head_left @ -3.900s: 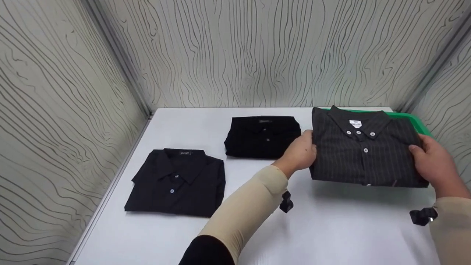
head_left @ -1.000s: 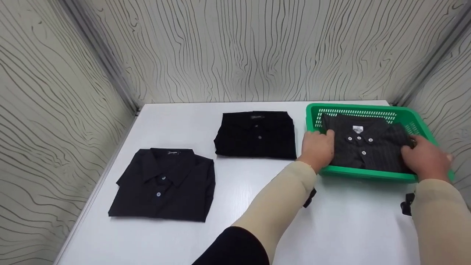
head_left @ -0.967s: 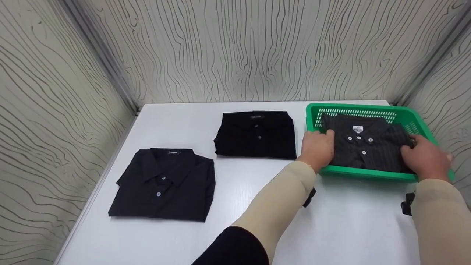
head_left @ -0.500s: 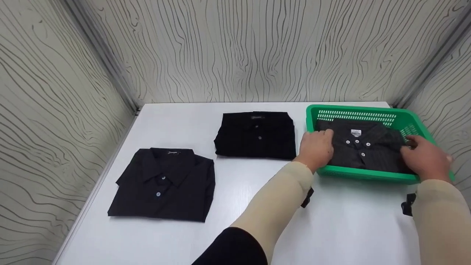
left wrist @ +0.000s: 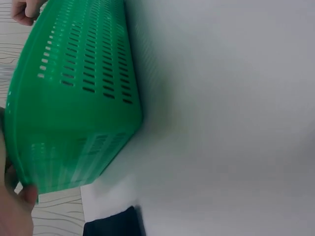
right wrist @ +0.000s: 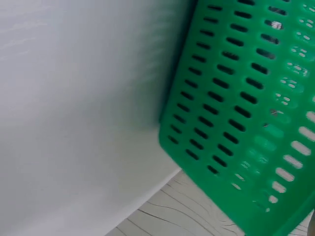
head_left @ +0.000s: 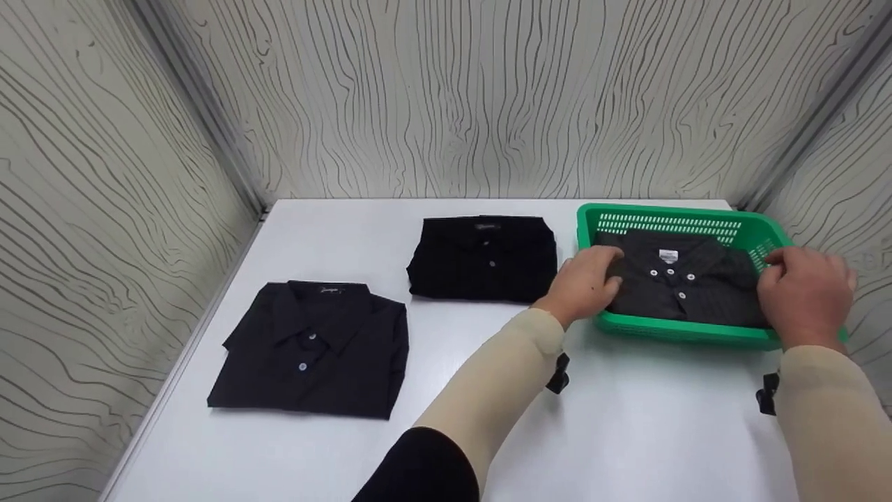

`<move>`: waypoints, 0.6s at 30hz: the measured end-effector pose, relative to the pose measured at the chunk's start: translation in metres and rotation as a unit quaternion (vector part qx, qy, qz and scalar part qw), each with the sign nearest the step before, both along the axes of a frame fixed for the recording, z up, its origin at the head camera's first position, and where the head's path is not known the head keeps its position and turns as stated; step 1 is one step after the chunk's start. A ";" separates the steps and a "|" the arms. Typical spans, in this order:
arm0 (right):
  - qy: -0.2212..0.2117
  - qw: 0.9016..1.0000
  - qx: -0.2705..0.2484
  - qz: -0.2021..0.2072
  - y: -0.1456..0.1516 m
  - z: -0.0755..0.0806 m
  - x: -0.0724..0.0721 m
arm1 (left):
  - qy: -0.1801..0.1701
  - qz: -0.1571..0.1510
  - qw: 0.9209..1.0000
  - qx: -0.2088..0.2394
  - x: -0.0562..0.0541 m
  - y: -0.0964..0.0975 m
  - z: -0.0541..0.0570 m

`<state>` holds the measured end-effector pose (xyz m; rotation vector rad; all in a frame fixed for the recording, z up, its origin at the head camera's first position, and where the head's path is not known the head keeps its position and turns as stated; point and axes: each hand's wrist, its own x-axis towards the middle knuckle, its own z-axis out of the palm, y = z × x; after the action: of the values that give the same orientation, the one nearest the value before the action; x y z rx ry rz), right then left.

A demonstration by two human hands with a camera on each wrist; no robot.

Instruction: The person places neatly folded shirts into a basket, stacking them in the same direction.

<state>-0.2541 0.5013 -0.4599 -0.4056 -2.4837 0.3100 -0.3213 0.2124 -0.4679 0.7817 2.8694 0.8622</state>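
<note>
A folded dark pinstriped shirt (head_left: 718,287) lies face up inside the green plastic basket (head_left: 690,329), its collar and white label toward the back. My left hand (head_left: 582,284) is over the basket's left rim, fingers loosely bent and thumb apart, at the shirt's left edge. Over the right rim is my right hand (head_left: 808,296), fingers loosely curled with a gap before the thumb, nothing seen between them. In the left wrist view, the left thumb (left wrist: 29,194) shows beside the basket's corner (left wrist: 74,123). The right wrist view shows mostly the basket's slotted side (right wrist: 231,98).
Left of the basket, a folded black shirt (head_left: 484,261) lies on the white table (head_left: 460,362). Another folded dark shirt (head_left: 313,355) lies nearer the front left. Patterned panels (head_left: 446,97) enclose the back and sides.
The pinstriped shirt went from being held in the air between both hands down into the basket. Both hands have since let go, the left drawing back slightly leftward.
</note>
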 end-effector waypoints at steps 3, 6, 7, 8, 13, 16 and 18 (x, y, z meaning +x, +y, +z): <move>0.053 0.998 -0.006 0.024 -0.015 0.004 -0.002 | -0.002 -0.016 1.000 0.011 0.001 -0.013 -0.003; 0.097 0.993 -0.052 0.050 -0.042 0.008 -0.007 | 0.005 -0.016 1.000 0.010 0.003 -0.026 -0.004; 0.108 0.990 -0.071 0.059 -0.053 0.009 -0.009 | 0.011 -0.015 1.000 0.006 0.004 -0.029 -0.004; 0.117 0.987 -0.088 0.069 -0.063 0.008 -0.010 | 0.015 -0.013 1.000 0.001 0.005 -0.032 -0.003; 0.144 0.971 -0.124 0.148 -0.112 0.009 -0.012 | 0.027 -0.009 1.000 -0.002 0.015 -0.046 0.003; 0.151 0.960 -0.124 0.202 -0.138 0.014 -0.007 | 0.034 -0.005 0.999 0.011 0.021 -0.060 0.010; 0.155 0.951 -0.130 0.233 -0.156 0.018 -0.002 | 0.042 0.002 0.999 0.019 0.026 -0.075 0.014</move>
<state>-0.2565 0.3455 -0.4418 0.1316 -2.2041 0.8306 -0.2948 0.1374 -0.4536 0.8365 2.9359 0.9085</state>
